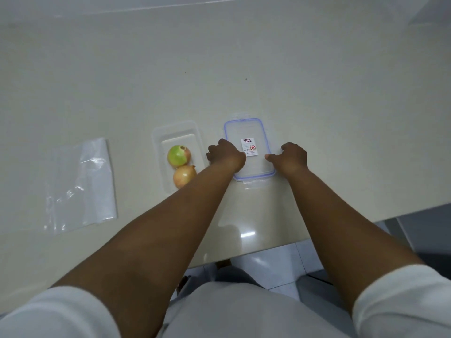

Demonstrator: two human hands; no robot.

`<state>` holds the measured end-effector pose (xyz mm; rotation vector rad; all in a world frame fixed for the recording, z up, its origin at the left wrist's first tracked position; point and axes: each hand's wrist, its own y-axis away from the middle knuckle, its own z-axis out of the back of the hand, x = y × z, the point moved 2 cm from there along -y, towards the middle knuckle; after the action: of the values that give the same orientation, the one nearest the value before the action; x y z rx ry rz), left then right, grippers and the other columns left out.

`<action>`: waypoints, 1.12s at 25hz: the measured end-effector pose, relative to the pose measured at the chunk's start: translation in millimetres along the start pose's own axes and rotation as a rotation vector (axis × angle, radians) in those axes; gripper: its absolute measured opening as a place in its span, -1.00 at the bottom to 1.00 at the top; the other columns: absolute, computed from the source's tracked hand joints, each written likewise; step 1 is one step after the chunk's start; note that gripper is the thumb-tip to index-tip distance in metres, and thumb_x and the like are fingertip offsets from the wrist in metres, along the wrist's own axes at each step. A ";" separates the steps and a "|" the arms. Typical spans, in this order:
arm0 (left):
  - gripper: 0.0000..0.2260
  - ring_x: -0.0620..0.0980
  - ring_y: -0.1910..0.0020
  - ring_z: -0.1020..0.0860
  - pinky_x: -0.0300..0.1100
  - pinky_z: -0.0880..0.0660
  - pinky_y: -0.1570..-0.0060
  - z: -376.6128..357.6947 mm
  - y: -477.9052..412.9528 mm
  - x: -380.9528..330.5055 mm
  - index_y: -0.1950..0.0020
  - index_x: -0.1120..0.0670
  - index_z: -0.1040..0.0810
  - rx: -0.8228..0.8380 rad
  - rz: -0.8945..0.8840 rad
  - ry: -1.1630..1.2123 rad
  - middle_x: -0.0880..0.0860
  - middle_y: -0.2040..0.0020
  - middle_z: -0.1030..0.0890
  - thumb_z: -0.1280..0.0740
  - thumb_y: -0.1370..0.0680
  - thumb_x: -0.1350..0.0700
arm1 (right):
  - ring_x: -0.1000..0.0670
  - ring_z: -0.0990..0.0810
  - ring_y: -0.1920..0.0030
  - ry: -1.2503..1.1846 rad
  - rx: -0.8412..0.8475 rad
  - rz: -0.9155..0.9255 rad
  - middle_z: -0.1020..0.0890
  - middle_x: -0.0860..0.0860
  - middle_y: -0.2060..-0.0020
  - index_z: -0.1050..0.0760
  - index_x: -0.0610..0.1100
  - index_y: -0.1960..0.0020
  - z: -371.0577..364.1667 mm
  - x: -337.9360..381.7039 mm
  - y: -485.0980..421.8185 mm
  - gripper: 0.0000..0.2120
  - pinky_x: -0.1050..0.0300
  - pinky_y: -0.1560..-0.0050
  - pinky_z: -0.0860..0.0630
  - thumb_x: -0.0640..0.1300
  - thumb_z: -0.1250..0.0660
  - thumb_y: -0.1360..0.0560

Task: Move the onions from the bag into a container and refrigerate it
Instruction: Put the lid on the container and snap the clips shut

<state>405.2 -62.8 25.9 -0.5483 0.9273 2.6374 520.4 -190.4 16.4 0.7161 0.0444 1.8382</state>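
Note:
Two onions lie in a clear rectangular container (158, 140) on the counter: a greenish peeled onion (178, 156) behind a golden-brown onion (183, 176). To its right lies the clear lid (246, 130) with a blue seal and a white label. My left hand (223, 153) grips the lid's left edge. On the lid's right edge my right hand (291, 154) holds on, thumb on top. The lid rests flat on the counter. An empty clear plastic bag (81, 181) lies flat at the left.
The beige counter (244, 69) stretches far back to a wall. Its front edge runs diagonally at the lower right, with a tiled floor (278, 264) below.

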 end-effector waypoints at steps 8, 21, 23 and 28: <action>-0.61 0.16 -0.11 -0.55 -0.11 -0.48 0.04 8.3 14.0 12.1 -0.14 0.21 -0.46 0.039 0.004 0.396 0.17 -0.20 -0.55 -0.49 -0.40 0.11 | -0.19 -0.66 0.09 -0.559 0.137 -0.177 -0.63 -0.14 0.10 -0.44 -0.15 0.21 11.3 -26.9 13.6 -0.58 -0.04 0.01 -0.62 0.07 -0.59 -0.24; -0.51 0.13 -0.06 -0.60 0.05 -0.55 -0.10 95.3 44.4 123.3 -0.19 0.11 -0.48 -0.253 0.013 0.656 0.11 -0.11 -0.59 -0.54 -0.34 0.04 | 0.00 -0.61 0.41 -0.505 0.204 0.116 -0.69 -0.06 0.28 -0.56 -0.16 0.10 -15.8 74.7 65.5 -0.52 0.15 0.37 -0.55 0.13 -0.60 -0.17; -0.49 0.13 -0.09 -0.58 0.05 -0.54 -0.13 101.9 41.9 140.9 -0.22 0.12 -0.48 -0.276 0.043 0.623 0.11 -0.17 -0.57 -0.53 -0.35 0.00 | -0.01 -0.65 0.35 -0.431 0.196 0.151 -0.69 -0.06 0.27 -0.57 -0.18 0.10 -30.3 91.6 68.5 -0.55 0.08 0.25 -0.63 0.12 -0.58 -0.22; -0.42 0.14 -0.17 -0.55 0.04 -0.50 -0.20 108.9 25.9 163.8 -0.30 0.15 -0.46 -0.290 0.101 0.547 0.12 -0.26 -0.54 -0.51 -0.38 -0.05 | -0.13 -0.67 0.07 -0.304 0.202 0.190 -0.68 -0.11 0.11 -0.57 -0.20 0.07 -56.1 114.4 67.3 -0.55 -0.09 -0.04 -0.62 0.12 -0.55 -0.27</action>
<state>222.4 11.8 45.7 -1.3762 0.7140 2.7800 412.1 -100.3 46.5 1.1694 -0.0382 1.9013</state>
